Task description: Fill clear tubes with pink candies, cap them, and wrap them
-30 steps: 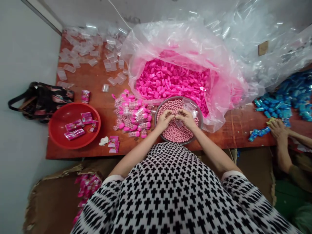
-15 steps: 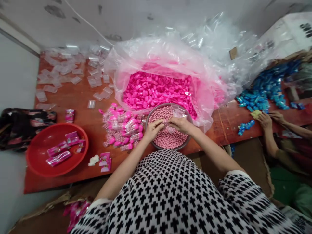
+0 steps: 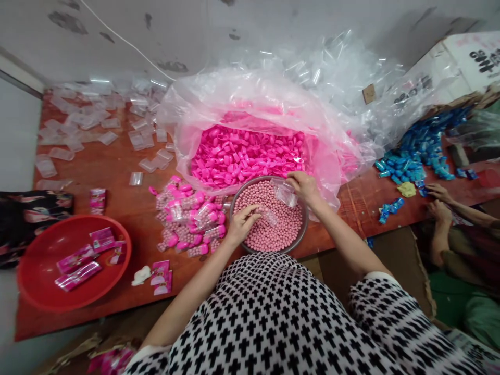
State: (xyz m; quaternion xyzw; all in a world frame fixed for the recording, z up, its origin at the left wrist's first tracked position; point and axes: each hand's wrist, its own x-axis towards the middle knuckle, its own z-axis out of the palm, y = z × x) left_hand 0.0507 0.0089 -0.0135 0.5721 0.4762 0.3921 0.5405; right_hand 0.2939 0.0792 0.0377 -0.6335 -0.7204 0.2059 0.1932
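A round bowl (image 3: 304,229) full of pink beads (image 3: 273,237) stands at the table edge in front of me. My left hand (image 3: 242,224) pinches a small clear plastic container (image 3: 269,215) over the beads. My right hand (image 3: 305,186) is at the bowl's far right rim, fingers drawn together beside the heap of bright pink caps (image 3: 246,151); what they hold, if anything, is hidden. Below those fingers, more clear containers (image 3: 285,194) lie on the beads. Left of the bowl is a pile of bead-filled containers with pink caps (image 3: 191,213).
A large translucent bag (image 3: 328,120) surrounds the caps. Clear plastic cases (image 3: 86,117) are scattered at the back left. A red basin (image 3: 39,291) with pink packets stands left. At right, another person's hands (image 3: 439,203) are near blue wrapped pieces (image 3: 406,161).
My hands have moved apart: the right one went up to the bowl's far rim beside the caps, while the left stays over the beads with the container. The co-worker's hand left a yellow lump.
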